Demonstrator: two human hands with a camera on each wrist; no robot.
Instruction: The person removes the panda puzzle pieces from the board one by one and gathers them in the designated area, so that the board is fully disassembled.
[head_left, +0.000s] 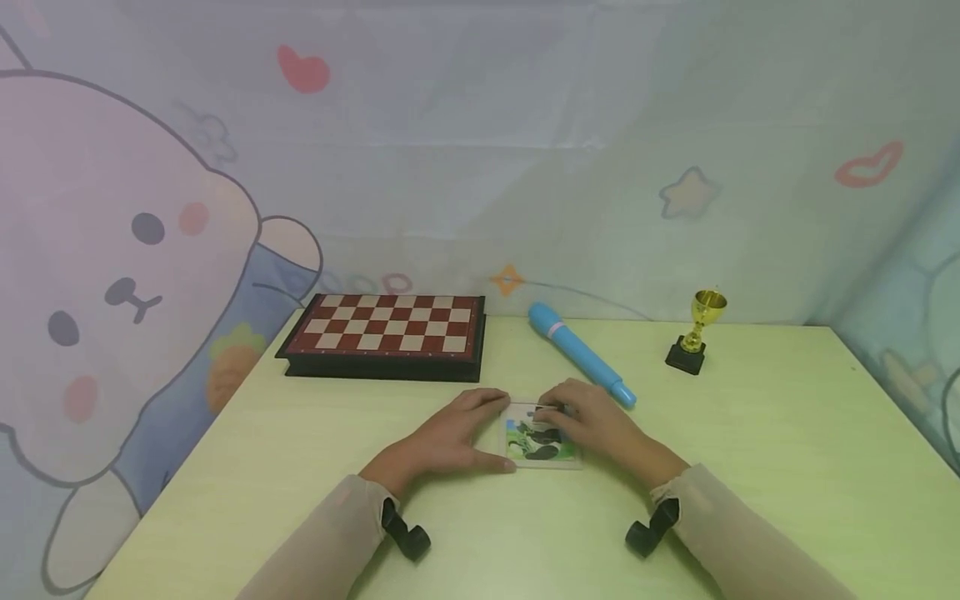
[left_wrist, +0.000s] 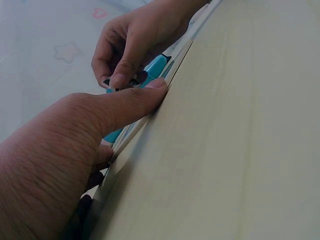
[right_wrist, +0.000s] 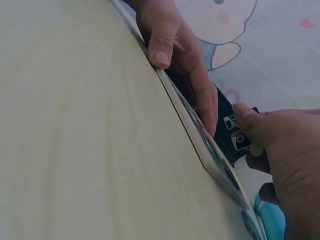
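A small square jigsaw puzzle (head_left: 536, 446) with a panda picture in a pale frame lies flat on the table between both hands. My left hand (head_left: 450, 437) holds it by the left side, thumb at the near corner and fingers at the far corner. My right hand (head_left: 600, 423) is over the puzzle's far right part. Between its thumb and fingers it pinches a puzzle piece (right_wrist: 241, 141) with black and white eye-like marks, raised off the board in the right wrist view. The fingers cover part of the picture.
Behind the left hand lies a chessboard box (head_left: 382, 367). A blue microphone-shaped stick (head_left: 581, 354) lies just beyond the right hand. Farther right stands a gold trophy cup (head_left: 697, 329) on a black base. A printed cloth (head_left: 480, 167) hangs behind the table (head_left: 787, 467).
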